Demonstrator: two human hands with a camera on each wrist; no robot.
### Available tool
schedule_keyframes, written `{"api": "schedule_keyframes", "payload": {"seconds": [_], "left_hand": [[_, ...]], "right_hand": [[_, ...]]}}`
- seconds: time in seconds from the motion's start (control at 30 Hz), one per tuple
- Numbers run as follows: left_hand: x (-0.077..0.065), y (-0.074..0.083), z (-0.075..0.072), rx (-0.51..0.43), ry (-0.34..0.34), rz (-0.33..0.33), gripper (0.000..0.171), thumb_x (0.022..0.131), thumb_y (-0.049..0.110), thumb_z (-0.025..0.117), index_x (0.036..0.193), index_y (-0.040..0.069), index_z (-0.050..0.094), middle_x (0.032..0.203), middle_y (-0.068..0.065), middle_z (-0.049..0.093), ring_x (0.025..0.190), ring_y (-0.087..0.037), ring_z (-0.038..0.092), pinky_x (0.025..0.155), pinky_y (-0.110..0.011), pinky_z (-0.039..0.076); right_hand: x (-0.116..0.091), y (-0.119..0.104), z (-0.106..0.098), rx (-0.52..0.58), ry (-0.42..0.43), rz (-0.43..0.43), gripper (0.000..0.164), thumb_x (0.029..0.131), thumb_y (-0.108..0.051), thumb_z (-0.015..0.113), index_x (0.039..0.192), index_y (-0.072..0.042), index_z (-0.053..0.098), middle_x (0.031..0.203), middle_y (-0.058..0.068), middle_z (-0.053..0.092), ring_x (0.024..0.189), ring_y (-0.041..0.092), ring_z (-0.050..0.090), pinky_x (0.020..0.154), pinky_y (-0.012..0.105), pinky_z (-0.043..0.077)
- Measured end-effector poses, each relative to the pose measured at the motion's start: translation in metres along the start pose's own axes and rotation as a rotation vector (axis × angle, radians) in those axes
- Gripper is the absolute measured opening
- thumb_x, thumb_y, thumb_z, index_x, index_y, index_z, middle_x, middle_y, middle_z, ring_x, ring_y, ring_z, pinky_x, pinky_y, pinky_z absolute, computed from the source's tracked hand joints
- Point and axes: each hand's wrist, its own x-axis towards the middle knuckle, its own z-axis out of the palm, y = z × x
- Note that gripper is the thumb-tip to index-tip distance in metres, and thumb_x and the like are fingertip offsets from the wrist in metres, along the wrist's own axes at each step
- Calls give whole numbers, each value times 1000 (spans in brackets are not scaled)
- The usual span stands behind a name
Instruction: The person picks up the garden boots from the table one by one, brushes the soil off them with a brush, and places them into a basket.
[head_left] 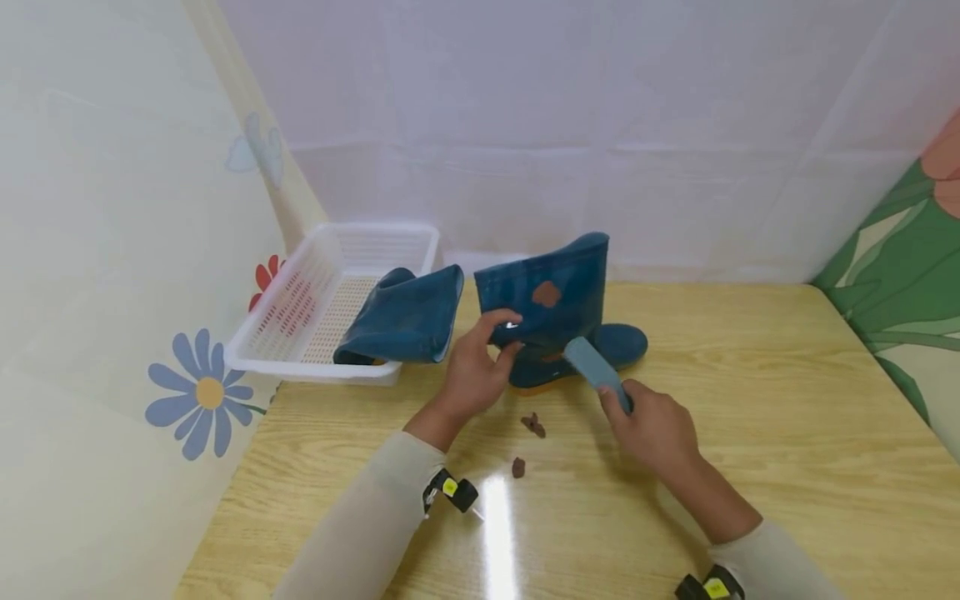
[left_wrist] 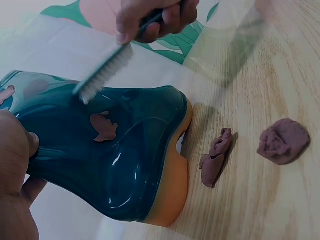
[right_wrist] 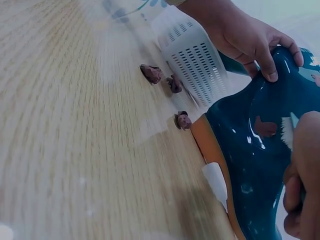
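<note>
A dark teal rubber boot with an orange sole stands upright on the table. My left hand pinches the back of its shaft between thumb and fingers. A brown mud-like patch clings high on the shaft, and a second brown patch sits lower, near the ankle. In my right hand is a blue-grey scrub brush, gripped by its handle. Its white bristles face the boot close to the lower patch. Two brown lumps lie on the tabletop in front of the boot.
A white plastic basket stands to the left on the wooden table. Another teal boot lies in it, its shaft leaning over the right rim. Behind the table hangs a pale cloth.
</note>
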Motion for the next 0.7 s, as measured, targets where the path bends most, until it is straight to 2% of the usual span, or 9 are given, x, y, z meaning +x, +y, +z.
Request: {"api": "schedule_keyframes", "payload": {"seconds": [0.23, 0.33, 0.47, 0.57, 0.63, 0.7], "left_hand": [[-3, -2, 0, -32, 11, 9, 35, 97, 0, 68, 129, 13, 59, 125, -6, 67, 97, -18, 66, 82, -45, 56], [-3, -2, 1, -40, 8, 6, 36, 97, 0, 68, 129, 14, 58, 126, -6, 66, 98, -18, 66, 83, -45, 56], [-3, 0, 0, -24, 7, -1, 38, 97, 0, 69, 129, 14, 58, 126, -6, 66, 102, -17, 66, 86, -41, 55], [-2, 0, 0, -21, 9, 3, 38, 96, 0, 69, 129, 15, 58, 127, -5, 66, 102, -16, 66, 86, -41, 55], [-2, 0, 0, -26, 5, 5, 37, 97, 0, 69, 129, 14, 58, 127, -6, 67, 88, -17, 66, 80, -41, 56], [-3, 0, 0, -30, 3, 4, 36, 97, 0, 68, 129, 14, 58, 124, -6, 67, 65, -15, 59, 65, -40, 54]], "right_hand": [[0, -2, 8, 0, -124, -51, 45, 105, -43, 53, 70, -16, 45, 57, -4, 34, 47, 13, 34, 46, 31, 28], [-2, -1, 8, 2, -71, -65, 44, 105, -41, 56, 70, -16, 45, 56, -4, 33, 46, 14, 34, 46, 31, 28], [-1, 0, 3, 11, 21, -40, 43, 105, -41, 56, 72, -15, 46, 56, -4, 32, 47, 15, 36, 46, 33, 28], [3, 0, 5, 10, -2, -23, 44, 106, -43, 54, 72, -15, 46, 57, -4, 33, 47, 15, 36, 46, 33, 28], [4, -1, 8, 6, -51, -35, 44, 105, -43, 54, 71, -16, 46, 57, -4, 33, 47, 14, 35, 46, 32, 28], [3, -1, 11, 6, -93, -54, 44, 105, -42, 55, 71, -17, 46, 57, -5, 34, 47, 13, 35, 46, 31, 28]]}}
